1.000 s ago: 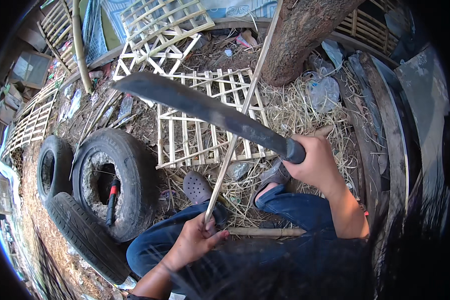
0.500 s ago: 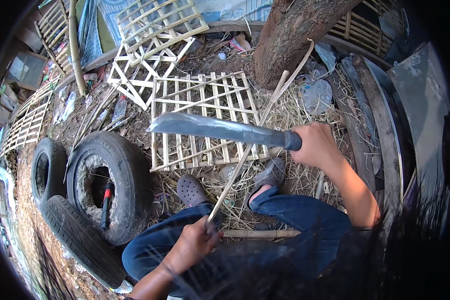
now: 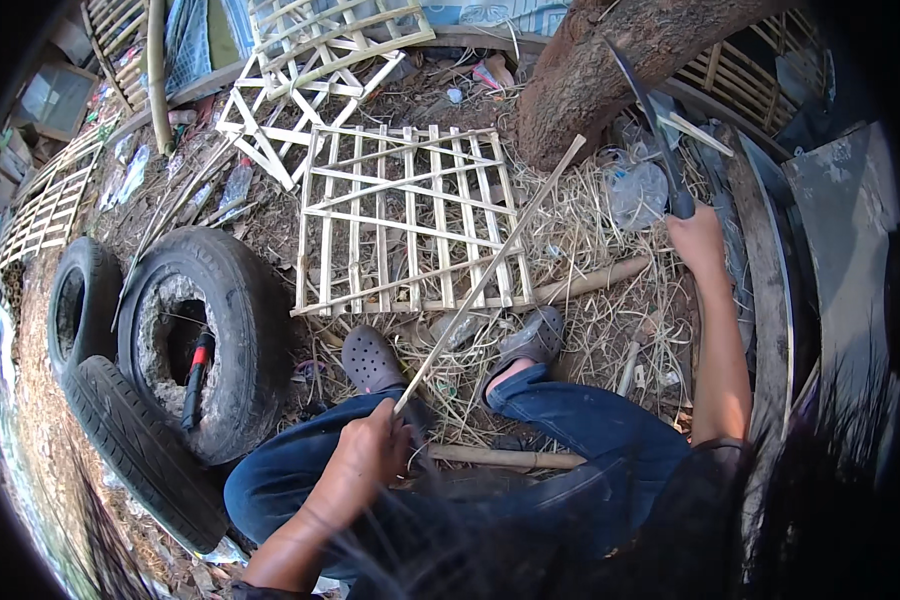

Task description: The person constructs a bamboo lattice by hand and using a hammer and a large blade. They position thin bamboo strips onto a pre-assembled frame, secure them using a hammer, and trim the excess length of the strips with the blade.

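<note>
Left hand [image 3: 365, 462] grips a bamboo strip [image 3: 490, 275]; right hand [image 3: 698, 240] clenches a raised machete [image 3: 650, 110]. Trimming seems underway; next, a controlled downstroke well clear of fingers.

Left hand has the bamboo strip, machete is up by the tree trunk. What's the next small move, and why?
Probably bring the long dark-bladed machete down onto the thin pale bamboo strip. The right hand holds the blade raised well off to the right, apart from the strip, while the left hand grips the strip's lower end, slanted over the pale slatted bamboo lattice. Aim well above the left hand.
</note>
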A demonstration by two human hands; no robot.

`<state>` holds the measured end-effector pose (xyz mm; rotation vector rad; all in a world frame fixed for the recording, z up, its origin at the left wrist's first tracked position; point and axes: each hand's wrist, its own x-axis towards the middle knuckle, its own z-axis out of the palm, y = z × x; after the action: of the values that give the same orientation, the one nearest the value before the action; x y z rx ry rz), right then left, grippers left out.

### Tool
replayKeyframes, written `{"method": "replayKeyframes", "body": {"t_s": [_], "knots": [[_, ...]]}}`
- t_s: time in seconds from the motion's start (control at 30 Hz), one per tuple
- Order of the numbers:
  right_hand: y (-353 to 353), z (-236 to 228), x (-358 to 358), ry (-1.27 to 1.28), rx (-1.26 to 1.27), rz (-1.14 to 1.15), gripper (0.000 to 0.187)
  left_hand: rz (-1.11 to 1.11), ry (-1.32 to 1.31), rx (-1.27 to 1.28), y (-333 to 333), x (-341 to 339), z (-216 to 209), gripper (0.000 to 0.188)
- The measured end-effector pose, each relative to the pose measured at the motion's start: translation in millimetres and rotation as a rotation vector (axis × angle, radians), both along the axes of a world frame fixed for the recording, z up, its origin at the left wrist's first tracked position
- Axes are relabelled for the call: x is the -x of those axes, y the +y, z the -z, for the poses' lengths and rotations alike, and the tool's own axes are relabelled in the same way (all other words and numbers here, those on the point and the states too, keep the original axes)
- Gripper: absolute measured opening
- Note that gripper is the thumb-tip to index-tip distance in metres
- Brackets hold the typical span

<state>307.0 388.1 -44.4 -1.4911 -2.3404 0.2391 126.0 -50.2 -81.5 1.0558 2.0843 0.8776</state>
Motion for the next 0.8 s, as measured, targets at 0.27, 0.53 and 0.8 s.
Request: {"method": "replayKeyframes", "body": {"t_s": [0.27,0.53,0.8], "knots": [[-131.7,10.3,-6.2,0.252,0.385,-0.327,0.015,-0.003,0.210,-0.023,9.2,-2.7,12.5,0.023],[-240.1,39.6,63.6,0.012,0.532,-0.806,0.023,-0.019,0.287,-0.029,14.1,-4.9,4.4,0.020],[-169.9,65.2,73.7,-0.097,0.367,-0.472,0.020,0.013,0.326,0.102,-7.4,-5.5,8.6,0.018]]}}
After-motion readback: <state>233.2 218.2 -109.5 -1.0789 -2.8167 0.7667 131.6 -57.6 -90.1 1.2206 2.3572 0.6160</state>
